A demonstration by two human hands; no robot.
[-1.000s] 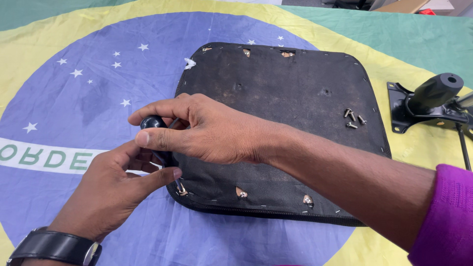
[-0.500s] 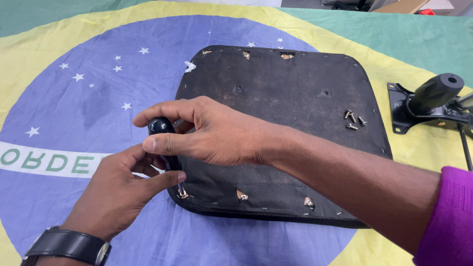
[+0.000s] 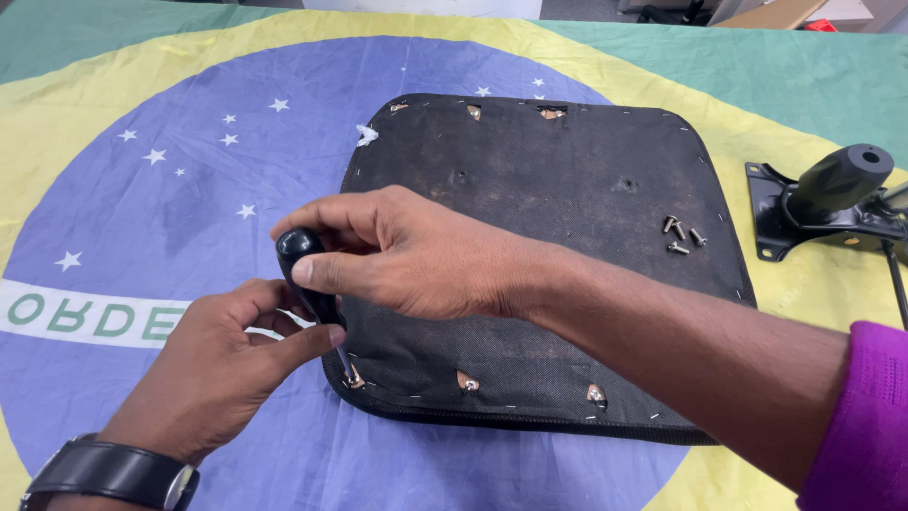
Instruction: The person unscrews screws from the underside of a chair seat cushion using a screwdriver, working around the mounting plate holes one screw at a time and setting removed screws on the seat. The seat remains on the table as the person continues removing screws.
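Observation:
A black upside-down chair seat (image 3: 558,199) lies on a flag-patterned cloth (image 3: 142,170). My right hand (image 3: 407,251) grips the black handle of a screwdriver (image 3: 307,274), whose shaft runs down to a bracket at the seat's near left corner (image 3: 355,380). My left hand (image 3: 222,364), with a black watch on the wrist, pinches the lower part of the handle and steadies the tool. Two more metal brackets (image 3: 466,381) show along the seat's near edge.
Several loose screws (image 3: 683,233) lie on the seat's right side. A black metal chair mechanism with a cylinder (image 3: 828,194) sits to the right of the seat. A scrap of white stuff (image 3: 366,134) lies at the seat's far left corner.
The screwdriver's handle now stands more upright and clearer of my fingers, and the tip sits at the corner bracket. Both hands shifted slightly toward me.

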